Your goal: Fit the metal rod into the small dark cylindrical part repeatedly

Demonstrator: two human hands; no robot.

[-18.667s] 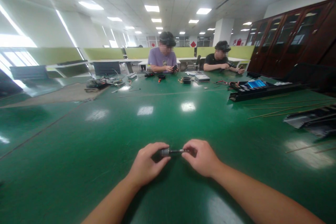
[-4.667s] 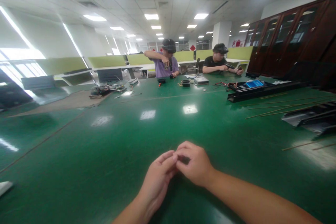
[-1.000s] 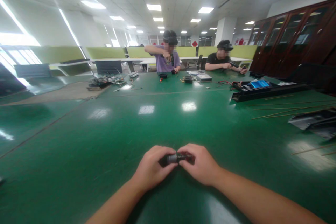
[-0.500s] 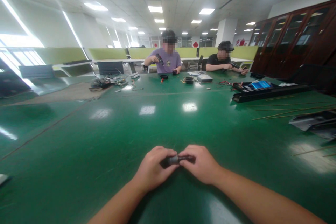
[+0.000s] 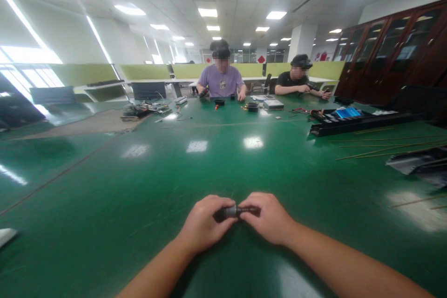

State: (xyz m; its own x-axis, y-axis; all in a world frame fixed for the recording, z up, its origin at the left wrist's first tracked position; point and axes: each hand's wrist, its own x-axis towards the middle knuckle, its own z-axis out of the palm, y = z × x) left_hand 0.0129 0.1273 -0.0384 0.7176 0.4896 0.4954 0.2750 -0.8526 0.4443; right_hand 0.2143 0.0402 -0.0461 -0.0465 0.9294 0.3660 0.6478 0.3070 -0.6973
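Low in the middle of the head view I hold a small dark cylinder with a grey section (image 5: 231, 212) sideways between my hands. Its thick end sits in my left hand (image 5: 203, 220), between thumb and fingers. The thinner, dark reddish-brown part (image 5: 248, 210) is pinched by the thumb and fingers of my right hand (image 5: 270, 219). Fingers cover both ends, so I cannot tell exactly what it is or whether it is one piece or two. Both hands are just over the green table (image 5: 157, 172).
Across the table sit a person in a purple shirt (image 5: 223, 79) and one in black (image 5: 292, 83). Electronic parts (image 5: 143, 109) lie at the far left. At right are a long black channel (image 5: 359, 123), thin rods (image 5: 391, 144) and metal pieces (image 5: 419, 165). A white object (image 5: 6, 236) shows at left.
My hands and the cylinder have hardly moved. The person in purple has lowered a hand with a dark tool to the table and moved the other hand down onto it. My view shifted slightly.
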